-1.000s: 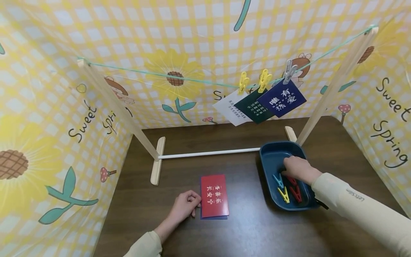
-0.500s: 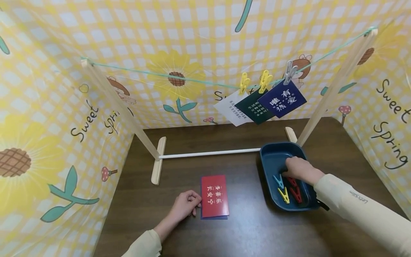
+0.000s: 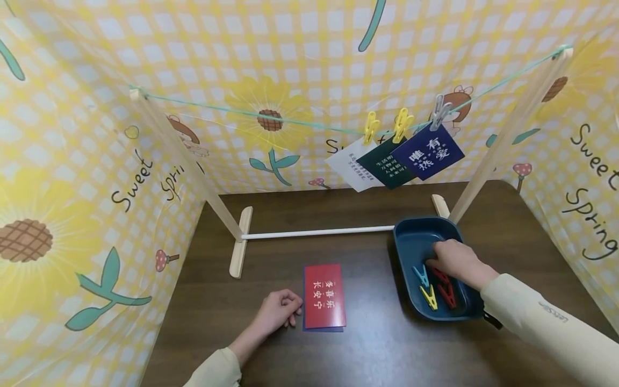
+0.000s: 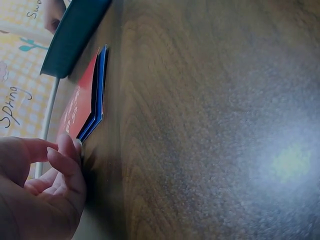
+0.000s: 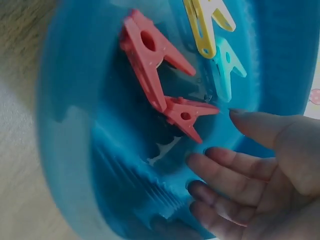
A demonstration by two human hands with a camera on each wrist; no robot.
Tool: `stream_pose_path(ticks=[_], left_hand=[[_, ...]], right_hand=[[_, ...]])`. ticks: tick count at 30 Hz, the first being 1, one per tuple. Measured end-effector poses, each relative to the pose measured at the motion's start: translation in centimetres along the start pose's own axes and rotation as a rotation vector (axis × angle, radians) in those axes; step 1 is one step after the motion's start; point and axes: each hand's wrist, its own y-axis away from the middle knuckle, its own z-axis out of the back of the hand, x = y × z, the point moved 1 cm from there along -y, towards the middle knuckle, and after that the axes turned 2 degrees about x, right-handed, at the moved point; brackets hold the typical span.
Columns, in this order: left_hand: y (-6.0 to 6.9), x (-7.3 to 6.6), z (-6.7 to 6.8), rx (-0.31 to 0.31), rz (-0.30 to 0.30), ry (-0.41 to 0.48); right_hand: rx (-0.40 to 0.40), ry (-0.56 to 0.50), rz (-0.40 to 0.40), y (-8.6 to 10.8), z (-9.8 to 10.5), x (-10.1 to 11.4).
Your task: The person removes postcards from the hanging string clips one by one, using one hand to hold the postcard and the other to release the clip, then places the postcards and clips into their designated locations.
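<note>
My right hand (image 3: 456, 260) reaches into a dark blue tray (image 3: 405, 269). In the right wrist view its thumb and fingers are spread apart with nothing between them. Their tips are beside the smaller-looking of two red clothespins (image 5: 187, 116); the other red clothespin (image 5: 150, 55) lies behind it. A light blue clothespin (image 3: 419, 276) and a yellow clothespin (image 3: 428, 297) lie alongside in the tray. My left hand (image 3: 277, 312) rests on the table, fingers loosely bent, at the left edge of a red card (image 3: 325, 295). Blue card edges (image 4: 101, 82) show under the red one.
A wooden stand (image 3: 217, 209) carries a green string (image 3: 251, 114) above the table. White (image 3: 355, 166), green (image 3: 389, 164) and navy cards (image 3: 430, 153) hang there, held by two yellow clothespins (image 3: 371, 128) and a grey clothespin (image 3: 439, 114). A white rod (image 3: 319, 233) joins the stand's feet.
The head view has shifted slightly. The right hand has moved very little inside the tray, and the left hand stays at the cards.
</note>
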Motion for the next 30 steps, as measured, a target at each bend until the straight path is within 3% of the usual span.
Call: stream_pose_path(ticks=[7, 18, 30], left_hand=[[0.1, 0.1, 0.2, -0.055, -0.026, -0.003], [0.0, -1.2, 0.6, -0.105, -0.065, -0.009], [-0.3, -2.8, 1.3, -0.159, -0.096, 0.045]], right_hand=[[-0.113, 0.043, -0.014, 1.1, -0.2, 0.5], [-0.141, 0.072, -0.039, 2.4, 0.6, 1.9], [-0.277, 0.131, 0.007, 4.2, 0.7, 4.2]])
